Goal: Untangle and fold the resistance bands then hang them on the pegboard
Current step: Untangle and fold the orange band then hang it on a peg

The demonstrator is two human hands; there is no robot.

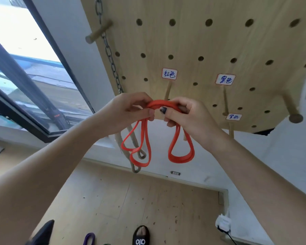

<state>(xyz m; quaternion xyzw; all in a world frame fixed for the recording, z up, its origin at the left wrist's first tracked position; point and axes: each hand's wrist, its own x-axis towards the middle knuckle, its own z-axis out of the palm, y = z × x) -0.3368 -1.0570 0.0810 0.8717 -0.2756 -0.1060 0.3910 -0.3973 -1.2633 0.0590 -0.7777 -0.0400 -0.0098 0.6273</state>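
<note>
**Red band folded and held up to its peg**

Here, nearest the camera, two bare forearms reached up and forward, meeting at the middle of the view. The left hand [131,108] was curled round one side of the folded red resistance band [163,105], thumb underneath and fingers over the top. The right hand [184,114] pinched the other side, its thumb pressed against the bundled strands and its fingers wrapped behind. Between the two hands the gathered strands arched as a short bridge; below the left hand two loops hung down, and below the right hand one doubled loop. Holding the bundle at both sides probably kept the folds from springing apart and left the bridge free to go over a peg.

Just beyond the hands, and partly hidden by the band, a wooden peg [168,91] stuck out of the pegboard [201,41] under a white label [169,74] with handwritten characters. The band sat right at this peg's tip; whether it touched could not be told. It was not yet hung.

Beyond the right hand stood a second labelled peg [225,101]. Beyond the left hand a chain [109,55] hung from the board, and a pale rope loop [135,167] dangled behind the red loops.

Far below the hands, on the wooden floor, lay a purple band [89,240], beside a sandalled foot [141,236], seemingly waiting its turn.
</note>
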